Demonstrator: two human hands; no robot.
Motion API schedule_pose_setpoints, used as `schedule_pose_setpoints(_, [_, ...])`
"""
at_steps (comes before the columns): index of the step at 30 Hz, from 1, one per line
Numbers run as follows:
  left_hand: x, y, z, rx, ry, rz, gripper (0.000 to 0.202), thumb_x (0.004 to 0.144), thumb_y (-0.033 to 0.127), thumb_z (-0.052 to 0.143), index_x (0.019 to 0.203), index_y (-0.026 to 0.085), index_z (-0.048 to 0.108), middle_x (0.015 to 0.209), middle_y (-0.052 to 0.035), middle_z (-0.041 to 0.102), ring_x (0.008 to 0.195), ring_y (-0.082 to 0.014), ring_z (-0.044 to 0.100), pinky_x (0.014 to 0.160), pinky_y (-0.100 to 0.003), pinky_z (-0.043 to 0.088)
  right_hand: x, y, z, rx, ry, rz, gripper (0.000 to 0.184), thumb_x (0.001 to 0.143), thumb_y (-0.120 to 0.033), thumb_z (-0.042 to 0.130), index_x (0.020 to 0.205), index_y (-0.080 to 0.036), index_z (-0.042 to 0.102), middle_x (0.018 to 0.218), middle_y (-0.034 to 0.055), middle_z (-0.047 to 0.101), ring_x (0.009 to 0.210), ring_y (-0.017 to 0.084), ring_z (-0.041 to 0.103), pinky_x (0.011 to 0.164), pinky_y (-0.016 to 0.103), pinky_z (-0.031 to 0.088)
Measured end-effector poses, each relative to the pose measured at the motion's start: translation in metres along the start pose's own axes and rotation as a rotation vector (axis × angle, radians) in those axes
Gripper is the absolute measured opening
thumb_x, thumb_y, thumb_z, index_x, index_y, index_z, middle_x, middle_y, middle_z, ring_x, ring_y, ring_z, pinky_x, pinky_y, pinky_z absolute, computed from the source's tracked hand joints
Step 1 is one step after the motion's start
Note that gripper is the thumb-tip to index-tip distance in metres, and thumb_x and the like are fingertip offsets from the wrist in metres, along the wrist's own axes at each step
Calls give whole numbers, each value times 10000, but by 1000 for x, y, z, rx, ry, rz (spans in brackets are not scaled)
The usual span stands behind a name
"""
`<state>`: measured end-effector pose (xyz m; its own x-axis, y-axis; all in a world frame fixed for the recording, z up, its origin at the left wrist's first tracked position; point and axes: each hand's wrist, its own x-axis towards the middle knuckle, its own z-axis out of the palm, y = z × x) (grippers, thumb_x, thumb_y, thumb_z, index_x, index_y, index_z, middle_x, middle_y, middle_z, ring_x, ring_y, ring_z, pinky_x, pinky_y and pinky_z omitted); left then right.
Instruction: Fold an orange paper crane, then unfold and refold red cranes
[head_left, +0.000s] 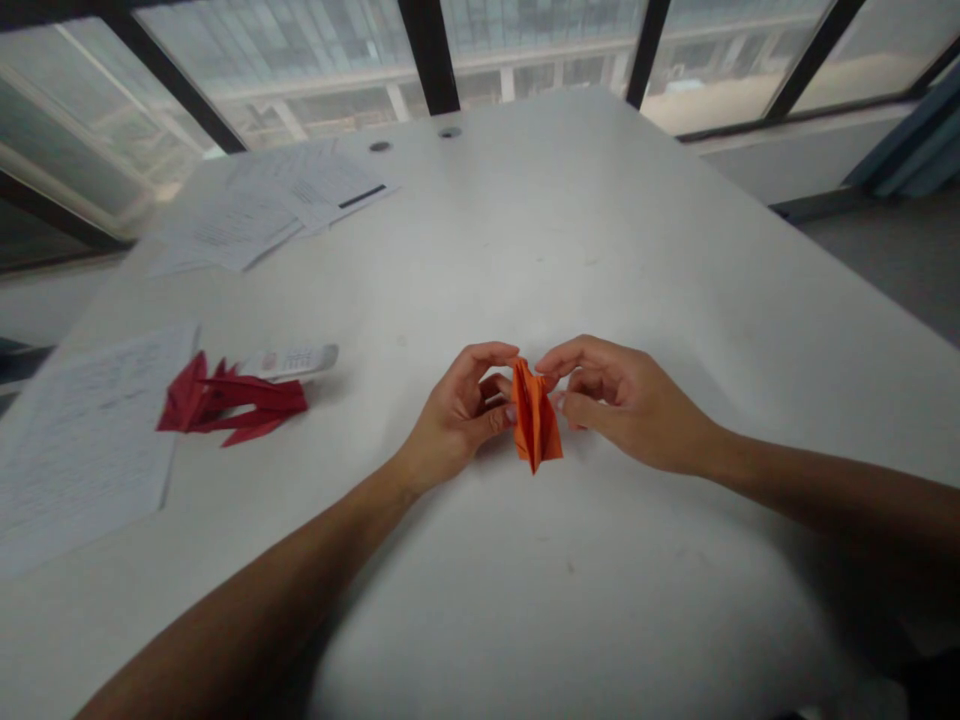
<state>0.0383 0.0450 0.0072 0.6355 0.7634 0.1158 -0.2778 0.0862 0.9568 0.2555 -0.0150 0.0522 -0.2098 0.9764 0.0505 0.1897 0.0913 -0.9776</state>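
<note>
Both hands are narrow, close together mid-counter. Left hand pinches the left side of an orange folded paper, right hand pinches its upper right side, fingers curled in. The paper stands roughly upright between them, pointed end down, folds facing up toward the head camera. Held from both sides like this, the layers stay gathered and the folds stay open to view. Can't tell if the tip touches the white counter or sits just above it.

Nothing stands between the hands and the paper. Off to the left, well apart from the hands, a red folded paper lies flat, spiky points spread, partly over a small white slip. Just beside it is a printed sheet, and a loose stack of printed papers lies further up the counter. Large windows run beyond the far edge.
</note>
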Motion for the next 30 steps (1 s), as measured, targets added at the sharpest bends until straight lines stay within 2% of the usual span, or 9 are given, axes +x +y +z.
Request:
schedule_pose_setpoints(3, [0,0,0,5,17,-7,522,823,156,821,1266,338,613,1240,-20,562,909,-119,631,749,-230,586,0,2,1,-2,-14,11,275,861,-152,663,1122,-239,658,958,-6,713,637,103,596,548,249,442])
schedule_pose_setpoints(8, [-1,-5,0,17,53,21,523,808,125,823,1254,302,614,1136,-18,615,884,-120,640,770,-247,594,1,6,1,-13,-25,32,303,852,-155,671,1140,-247,654,879,-12,711,689,138,637,601,270,480])
schedule_pose_setpoints(12, [-1,-8,1,103,159,93,357,818,129,814,1116,250,660,920,9,641,859,-113,653,789,-231,586,2,9,-2,-73,-42,-7,228,840,-138,665,1047,-233,661,828,-21,686,681,129,610,614,264,466])
schedule_pose_setpoints(15, [-2,-6,4,188,218,104,209,837,178,806,996,206,674,920,-17,681,866,-132,674,792,-258,597,3,10,-5,-23,-84,-14,224,873,-160,621,1087,-222,644,836,-8,693,701,136,627,622,262,473])
schedule_pose_setpoints(18, [-3,-4,7,265,204,89,141,857,228,793,934,184,684,930,-45,712,855,-152,693,794,-290,601,5,11,-6,-12,-88,8,164,929,-257,616,1088,-216,623,805,-3,705,666,136,628,598,254,471])
schedule_pose_setpoints(21, [-4,-4,8,328,171,116,104,883,242,767,923,186,689,917,-46,719,846,-160,699,806,-306,596,6,12,-6,-100,-93,8,128,932,-323,653,992,-213,631,786,-4,724,635,128,613,572,243,442])
schedule_pose_setpoints(27, [-5,-5,10,563,208,229,50,943,246,691,962,204,673,922,-45,684,861,-165,652,823,-325,550,5,4,-8,-372,-11,-32,103,854,-179,640,777,-208,702,586,-54,592,522,97,475,505,243,336])
schedule_pose_setpoints(30, [-9,0,17,672,215,344,151,923,254,707,1045,215,628,970,-46,642,885,-167,615,830,-335,529,3,-2,-6,-419,47,-32,115,820,-149,651,732,-211,694,571,-50,599,518,104,484,510,252,337])
